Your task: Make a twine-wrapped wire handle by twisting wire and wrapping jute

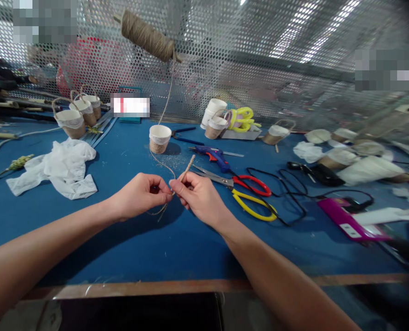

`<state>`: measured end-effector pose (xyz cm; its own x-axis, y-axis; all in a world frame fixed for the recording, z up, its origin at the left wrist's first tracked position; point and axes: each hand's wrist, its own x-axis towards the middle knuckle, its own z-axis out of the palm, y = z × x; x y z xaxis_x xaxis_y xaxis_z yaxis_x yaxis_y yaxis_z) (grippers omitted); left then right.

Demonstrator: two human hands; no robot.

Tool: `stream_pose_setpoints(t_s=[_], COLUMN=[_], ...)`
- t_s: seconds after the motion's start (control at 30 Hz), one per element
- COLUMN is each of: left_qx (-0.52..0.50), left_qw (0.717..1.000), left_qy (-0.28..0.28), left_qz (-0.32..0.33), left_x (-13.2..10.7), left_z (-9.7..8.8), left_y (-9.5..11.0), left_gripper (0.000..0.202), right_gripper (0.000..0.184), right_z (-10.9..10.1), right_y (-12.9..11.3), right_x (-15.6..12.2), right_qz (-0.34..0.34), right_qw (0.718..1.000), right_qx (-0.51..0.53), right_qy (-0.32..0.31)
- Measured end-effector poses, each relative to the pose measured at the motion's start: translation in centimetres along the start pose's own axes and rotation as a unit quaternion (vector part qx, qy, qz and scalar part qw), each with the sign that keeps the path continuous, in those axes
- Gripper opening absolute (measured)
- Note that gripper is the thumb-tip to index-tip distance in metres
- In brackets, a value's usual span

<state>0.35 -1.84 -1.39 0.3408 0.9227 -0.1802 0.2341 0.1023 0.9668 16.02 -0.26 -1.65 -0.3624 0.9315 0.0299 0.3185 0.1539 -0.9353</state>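
Both my hands meet over the blue table, pinching strands of brown twine. My left hand is closed on the twine, whose loose ends hang below it. My right hand is closed on a short twisted piece that sticks up and to the right. A thin strand runs from my hands up past a small twine-wrapped cup to the twine spool on the mesh wall.
Red- and yellow-handled scissors and a blue glue gun lie right of my hands. White crumpled cloth lies at the left. Small cup baskets stand at the back left, more cups at the back right. A magenta device with black cables sits far right.
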Motion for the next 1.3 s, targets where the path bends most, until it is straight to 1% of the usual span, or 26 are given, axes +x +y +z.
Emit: stream_pose_setpoints(t_s=[0.1,0.17,0.33,0.43,0.63,0.73,0.93,1.03,1.23,1.3], left_qx=[-0.002,-0.010,-0.077,-0.089,-0.059,-0.034,0.024,0.027,0.003,-0.013], left_qw=[1.000,1.000,0.996,0.994,0.997,0.998,0.999,0.999,1.000,1.000], left_qy=[0.000,-0.005,-0.037,-0.046,-0.051,-0.051,-0.035,-0.030,-0.019,-0.016], left_qz=[0.002,-0.002,-0.028,-0.031,-0.013,-0.008,0.011,0.010,-0.015,-0.022], left_x=[0.0,0.0,-0.1,-0.1,-0.1,-0.1,0.0,0.0,-0.1,0.0], left_z=[0.1,0.1,0.1,0.1,-0.3,-0.4,-0.4,-0.3,-0.1,0.0], left_y=[-0.1,-0.1,0.0,-0.1,0.2,0.3,0.1,0.1,-0.1,-0.2], left_gripper=[0.014,0.014,0.014,0.015,0.014,0.015,0.015,0.015,0.015,0.015], right_gripper=[0.033,0.033,0.025,0.020,0.022,0.023,0.024,0.023,0.027,0.027], right_z=[0.2,0.2,-0.6,-1.0,-0.8,-0.8,-0.8,-0.8,-0.5,-0.4], right_y=[0.1,0.1,0.1,0.0,-0.2,0.0,0.1,0.1,0.1,0.1], right_x=[0.0,0.0,0.2,0.3,0.3,0.3,0.4,0.4,0.2,0.2], right_qz=[-0.005,-0.003,-0.012,-0.003,0.005,0.006,0.007,0.008,-0.008,-0.010], right_qw=[1.000,1.000,0.995,0.993,0.998,0.998,0.998,0.999,0.998,0.998], right_qx=[-0.010,-0.008,0.074,0.066,0.026,0.024,0.000,-0.012,-0.065,-0.055], right_qy=[0.008,0.003,-0.069,-0.099,-0.058,-0.057,-0.056,-0.049,-0.011,-0.014])
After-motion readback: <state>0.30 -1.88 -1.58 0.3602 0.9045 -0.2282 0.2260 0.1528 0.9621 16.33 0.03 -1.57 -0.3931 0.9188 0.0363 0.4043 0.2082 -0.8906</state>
